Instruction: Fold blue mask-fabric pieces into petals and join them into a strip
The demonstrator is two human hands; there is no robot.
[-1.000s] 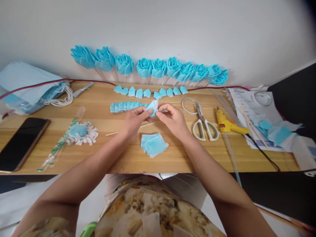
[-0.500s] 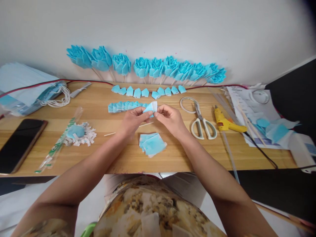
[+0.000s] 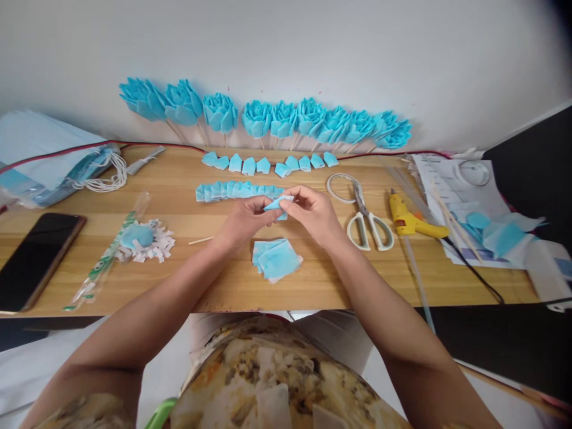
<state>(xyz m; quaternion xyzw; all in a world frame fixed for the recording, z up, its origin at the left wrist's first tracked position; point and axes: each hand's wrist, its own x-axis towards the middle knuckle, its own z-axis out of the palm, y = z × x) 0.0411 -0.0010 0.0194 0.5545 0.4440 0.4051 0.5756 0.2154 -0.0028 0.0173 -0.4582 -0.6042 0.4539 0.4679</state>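
Observation:
Between my hands is a small folded piece of blue fabric [image 3: 277, 204], held up above the wooden table [image 3: 179, 286]. My left hand [image 3: 247, 219] pinches its left side, and my right hand [image 3: 309, 213] pinches the right side with thumb and finger. Just below lies a short stack of blue fabric squares [image 3: 277, 260]. Behind my hands runs a row of overlapping folded blue pieces [image 3: 236, 190]. Farther back is a line of separate folded petals [image 3: 249, 165]. A thin wooden stick [image 3: 201, 241] lies partly hidden by my left hand.
Blue flowers on sticks [image 3: 270, 119] lean on the wall. White-handled scissors [image 3: 369, 223], a tape roll [image 3: 341, 188] and a yellow glue gun [image 3: 413, 220] lie to the right. Leftward are a pile of paper scraps [image 3: 156, 241], a phone [image 3: 38, 259] and bagged blue sheets [image 3: 49, 161].
The upright white-edged corner of the fabric has been folded down toward the right. My right hand has shifted up and over the piece, its fingers now covering more of it.

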